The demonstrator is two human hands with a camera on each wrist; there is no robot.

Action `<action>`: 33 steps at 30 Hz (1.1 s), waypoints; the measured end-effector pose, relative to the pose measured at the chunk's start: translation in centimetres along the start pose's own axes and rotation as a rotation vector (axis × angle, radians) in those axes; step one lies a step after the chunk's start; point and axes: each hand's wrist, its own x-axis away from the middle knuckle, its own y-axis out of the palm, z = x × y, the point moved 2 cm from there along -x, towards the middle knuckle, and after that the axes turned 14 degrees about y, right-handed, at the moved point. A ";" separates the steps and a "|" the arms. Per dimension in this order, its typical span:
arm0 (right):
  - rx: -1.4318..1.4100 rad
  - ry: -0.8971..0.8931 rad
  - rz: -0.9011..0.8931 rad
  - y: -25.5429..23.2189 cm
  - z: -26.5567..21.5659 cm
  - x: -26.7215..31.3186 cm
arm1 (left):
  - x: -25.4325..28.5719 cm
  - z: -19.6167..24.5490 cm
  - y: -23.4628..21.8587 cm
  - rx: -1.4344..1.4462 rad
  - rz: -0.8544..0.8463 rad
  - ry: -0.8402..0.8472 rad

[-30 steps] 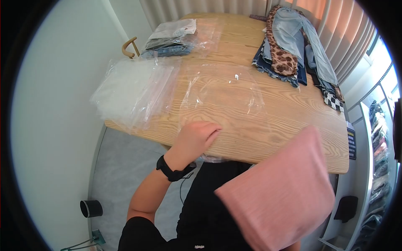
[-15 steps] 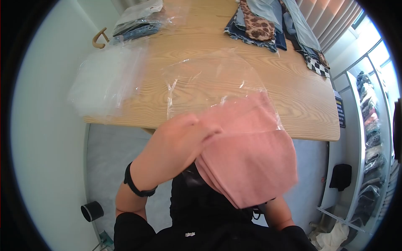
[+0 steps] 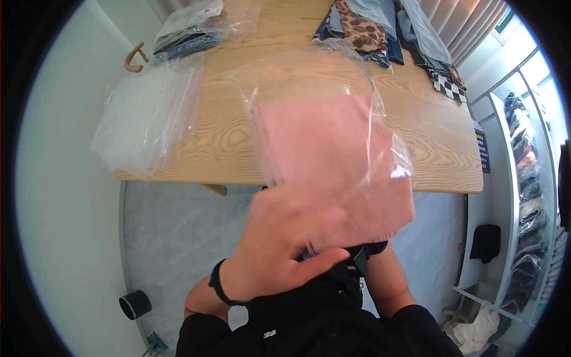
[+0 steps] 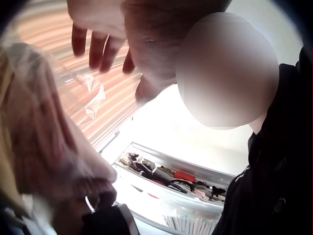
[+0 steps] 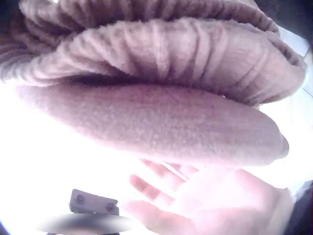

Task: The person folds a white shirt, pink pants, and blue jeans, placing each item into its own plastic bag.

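We find no legible text in any view. A small white mark on the black top [image 3: 270, 334] (low in the head view) is too small to read, and the dark sign [image 3: 483, 150] beside the bench [image 3: 226, 140] shows only blurred lines.

Pink folded garment [image 3: 333, 160] now mostly inside clear plastic bag [image 3: 357, 89], earlier outside bag mouth. Bag lifted off table [image 3: 440, 149]. Left hand [image 3: 285, 238] shifted from table edge to garment's near end.
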 end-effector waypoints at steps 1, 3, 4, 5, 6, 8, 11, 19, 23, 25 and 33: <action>0.021 -0.016 0.011 0.2 -0.1 -0.1 | 1.2 -0.4 0.5 -0.006 0.002 0.002; 0.069 -0.047 0.027 0.7 -0.1 0.0 | 5.6 -2.0 2.0 -0.073 0.497 -0.246; 0.106 -0.063 0.043 1.2 -0.2 0.0 | 6.9 -1.9 2.8 -0.067 0.494 -0.241; 0.140 -0.073 0.060 1.6 -0.3 0.1 | 8.2 -2.1 4.0 0.213 0.502 -0.491; 0.156 -0.075 0.068 1.9 -0.4 0.1 | 9.4 -2.4 5.2 0.496 0.491 -0.740; 0.128 -0.055 0.039 2.5 -1.0 0.3 | 10.4 -1.8 7.7 0.960 0.451 -0.907; -0.124 0.096 -0.163 3.5 -1.5 0.2 | 11.1 -2.5 10.2 1.137 0.495 -0.971; -0.397 0.095 -0.203 1.0 -3.3 -3.0 | 10.9 -4.5 10.6 0.982 0.626 -1.011; -0.477 0.104 -0.181 1.8 -2.5 -7.1 | 11.3 -3.4 10.5 0.863 0.482 -0.969; -0.524 0.125 -0.178 2.4 -1.9 -10.0 | 11.9 -2.7 10.8 0.890 0.447 -0.885; -0.737 0.256 -0.197 2.3 0.4 -10.4 | 12.9 -1.0 9.2 0.857 0.488 -0.882</action>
